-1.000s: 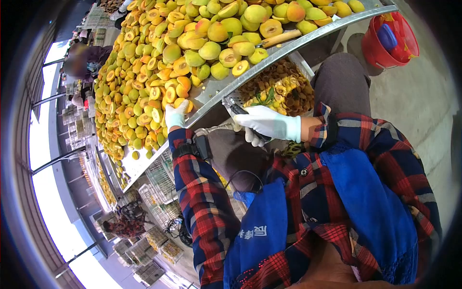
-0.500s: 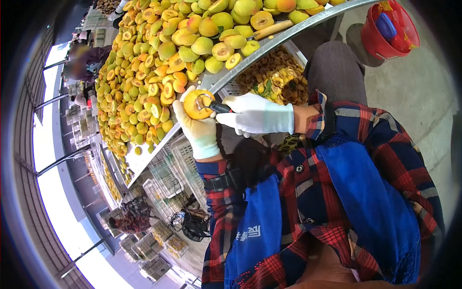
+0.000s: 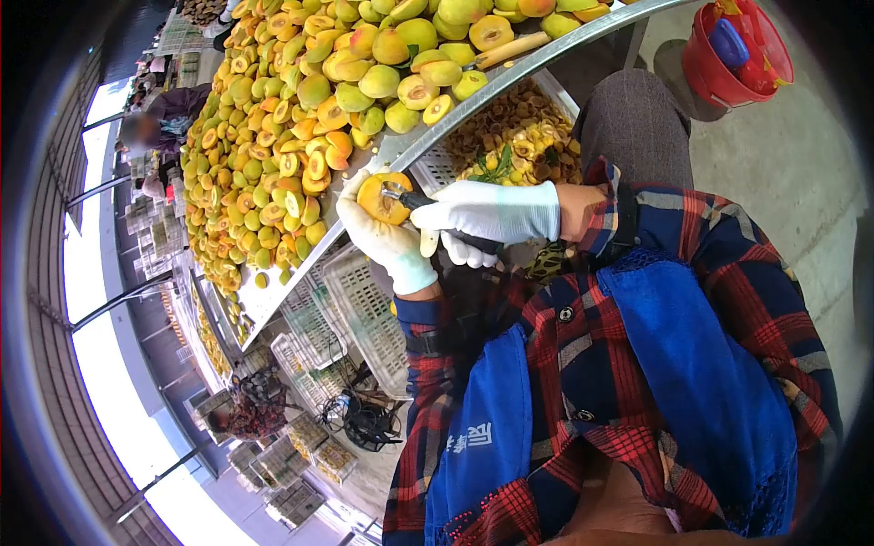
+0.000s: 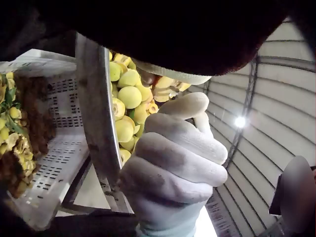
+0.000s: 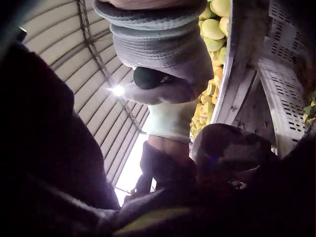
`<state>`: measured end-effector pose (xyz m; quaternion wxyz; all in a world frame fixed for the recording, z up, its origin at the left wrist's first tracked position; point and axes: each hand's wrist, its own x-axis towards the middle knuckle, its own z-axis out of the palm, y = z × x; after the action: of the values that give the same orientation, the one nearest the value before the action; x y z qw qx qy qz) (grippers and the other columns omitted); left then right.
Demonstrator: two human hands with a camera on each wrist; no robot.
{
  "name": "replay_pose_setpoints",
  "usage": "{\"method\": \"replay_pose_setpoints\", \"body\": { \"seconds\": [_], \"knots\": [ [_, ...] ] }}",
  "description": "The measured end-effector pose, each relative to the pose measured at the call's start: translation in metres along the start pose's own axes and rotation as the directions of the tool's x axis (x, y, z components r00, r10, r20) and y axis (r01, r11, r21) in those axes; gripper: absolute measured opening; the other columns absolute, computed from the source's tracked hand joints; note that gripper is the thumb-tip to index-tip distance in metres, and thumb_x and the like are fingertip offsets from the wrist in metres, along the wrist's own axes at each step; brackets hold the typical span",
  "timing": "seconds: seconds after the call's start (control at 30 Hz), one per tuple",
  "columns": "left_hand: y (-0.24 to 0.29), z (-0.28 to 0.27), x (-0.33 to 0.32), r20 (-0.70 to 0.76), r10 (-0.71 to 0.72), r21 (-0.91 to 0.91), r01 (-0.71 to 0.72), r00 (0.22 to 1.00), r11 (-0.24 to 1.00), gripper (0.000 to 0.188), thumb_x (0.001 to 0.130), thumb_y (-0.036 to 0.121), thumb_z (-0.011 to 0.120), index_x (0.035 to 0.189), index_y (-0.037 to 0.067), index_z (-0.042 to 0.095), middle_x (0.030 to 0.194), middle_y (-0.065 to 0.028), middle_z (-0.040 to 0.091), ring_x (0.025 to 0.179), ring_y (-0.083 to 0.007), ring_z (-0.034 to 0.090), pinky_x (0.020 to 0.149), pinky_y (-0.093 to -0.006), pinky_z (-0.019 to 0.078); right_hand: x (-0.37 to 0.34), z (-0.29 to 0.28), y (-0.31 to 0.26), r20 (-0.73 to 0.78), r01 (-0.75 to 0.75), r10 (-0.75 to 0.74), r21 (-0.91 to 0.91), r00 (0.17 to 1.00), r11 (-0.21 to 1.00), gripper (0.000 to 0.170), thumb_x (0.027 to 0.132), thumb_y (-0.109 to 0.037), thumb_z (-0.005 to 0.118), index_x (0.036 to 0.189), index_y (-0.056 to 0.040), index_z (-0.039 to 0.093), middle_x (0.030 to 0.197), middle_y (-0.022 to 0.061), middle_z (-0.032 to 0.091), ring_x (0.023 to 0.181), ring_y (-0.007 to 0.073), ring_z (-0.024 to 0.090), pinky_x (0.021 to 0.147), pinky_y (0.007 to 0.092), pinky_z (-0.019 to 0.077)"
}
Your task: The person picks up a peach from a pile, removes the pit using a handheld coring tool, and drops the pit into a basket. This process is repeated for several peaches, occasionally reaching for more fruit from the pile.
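Observation:
In the head view my white-gloved left hand holds a yellow peach half, cut face up, just off the table's metal edge. My gloved right hand grips a pitting tool by its black handle, its metal tip over the hollow of that half. The left wrist view shows the left glove's curled fingers, with the fruit hidden behind them. From the right wrist, the dark end of the handle pokes out of the fist. Many whole and halved peaches cover the metal table.
Under the table edge a white crate holds pits and scraps with green leaves. A wooden-handled knife lies among the peaches. A red bucket stands on the floor at right. Stacked crates are at left, with other people beyond.
My left hand has come back from the heap with a peach half and now holds it before the right hand. The tool's tip has moved onto the cut face.

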<state>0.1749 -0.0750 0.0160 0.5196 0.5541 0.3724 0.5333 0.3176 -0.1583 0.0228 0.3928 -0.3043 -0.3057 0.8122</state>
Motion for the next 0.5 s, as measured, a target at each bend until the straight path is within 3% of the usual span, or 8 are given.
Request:
{"method": "replay_pose_setpoints", "body": {
  "seconds": [0.03,0.1,0.17,0.2,0.3,0.37,0.43,0.5],
  "knots": [
    [0.002,0.000,-0.001,-0.001,-0.002,0.002,0.002,1.000,1.000,0.044,0.104,0.040,0.032,0.111,0.002,0.052,0.105,-0.0134,0.061,0.097,-0.0224,0.061,0.086,-0.0347,0.0515,0.000,-0.001,0.000,0.032,-0.025,0.023,0.060,0.999,0.998,0.042,0.095,-0.040,0.049,0.090,0.0009,0.061,0.061,0.0086,0.055,0.046,0.0155,0.051,0.042,0.0292,0.0399],
    [0.006,0.002,-0.002,-0.024,-0.144,-0.127,0.140,0.989,0.982,0.045,0.104,0.042,0.031,0.110,0.003,0.053,0.104,-0.0133,0.062,0.095,-0.0224,0.061,0.086,-0.0348,0.0515,0.004,-0.004,0.005,0.032,0.009,-0.007,-0.064,0.999,0.998,0.044,0.095,-0.041,0.047,0.088,0.0012,0.056,0.059,0.0069,0.057,0.045,0.0137,0.055,0.042,0.0270,0.0444],
    [0.005,0.002,-0.003,-0.045,-0.139,-0.081,0.135,0.989,0.987,0.046,0.104,0.042,0.031,0.109,0.003,0.054,0.104,-0.0120,0.062,0.095,-0.0219,0.061,0.086,-0.0347,0.0513,0.010,-0.004,0.012,0.036,0.247,-0.257,-0.429,0.966,0.869,0.044,0.095,-0.040,0.046,0.083,0.0019,0.055,0.056,0.0059,0.055,0.045,0.0137,0.056,0.041,0.0267,0.0443],
    [0.003,0.003,-0.004,-0.081,-0.136,-0.051,0.132,0.987,0.990,0.046,0.104,0.042,0.030,0.109,0.003,0.054,0.103,-0.0113,0.061,0.094,-0.0212,0.060,0.085,-0.0343,0.0511,0.008,-0.001,0.008,0.037,0.246,-0.255,-0.427,0.966,0.870,0.044,0.095,-0.040,0.046,0.083,0.0019,0.055,0.056,0.0059,0.055,0.045,0.0137,0.056,0.041,0.0267,0.0443],
    [-0.001,0.008,-0.004,-0.109,-0.093,0.003,0.094,0.990,0.996,0.040,0.104,0.037,0.033,0.110,0.003,0.054,0.102,-0.0095,0.059,0.092,-0.0190,0.059,0.084,-0.0329,0.0504,-0.001,0.007,-0.004,-0.109,0.028,-0.051,-0.199,0.993,0.980,0.043,0.095,-0.039,0.047,0.080,0.0002,0.056,0.057,0.0059,0.055,0.044,0.0142,0.055,0.040,0.0265,0.0438],
    [-0.001,0.015,-0.009,-0.066,0.104,0.273,-0.082,0.992,0.958,0.033,0.103,0.030,0.039,0.111,0.002,0.054,0.104,-0.0098,0.056,0.094,-0.0182,0.057,0.084,-0.0320,0.0499,0.002,0.004,0.000,-0.099,0.020,-0.030,-0.095,0.995,0.995,0.043,0.096,-0.040,0.046,0.081,-0.0010,0.056,0.057,0.0070,0.056,0.042,0.0150,0.054,0.040,0.0272,0.0440],
    [0.000,0.015,-0.012,-0.070,0.149,0.374,-0.113,0.986,0.921,0.027,0.100,0.023,0.043,0.109,0.001,0.054,0.106,-0.0099,0.054,0.097,-0.0188,0.057,0.084,-0.0319,0.0495,0.005,-0.001,0.004,-0.065,0.017,-0.020,-0.055,0.998,0.998,0.044,0.096,-0.040,0.046,0.080,-0.0009,0.057,0.056,0.0080,0.056,0.042,0.0149,0.054,0.040,0.0272,0.0439],
    [-0.002,0.013,-0.010,0.087,0.414,0.739,-0.338,0.906,0.584,0.024,0.100,0.022,0.043,0.106,0.000,0.053,0.106,-0.0100,0.054,0.097,-0.0195,0.056,0.084,-0.0318,0.0492,0.006,-0.007,0.001,-0.029,-0.018,0.017,-0.054,0.999,0.998,0.044,0.095,-0.042,0.046,0.082,-0.0016,0.057,0.058,0.0069,0.056,0.044,0.0139,0.054,0.041,0.0264,0.0435]
  ]
}}
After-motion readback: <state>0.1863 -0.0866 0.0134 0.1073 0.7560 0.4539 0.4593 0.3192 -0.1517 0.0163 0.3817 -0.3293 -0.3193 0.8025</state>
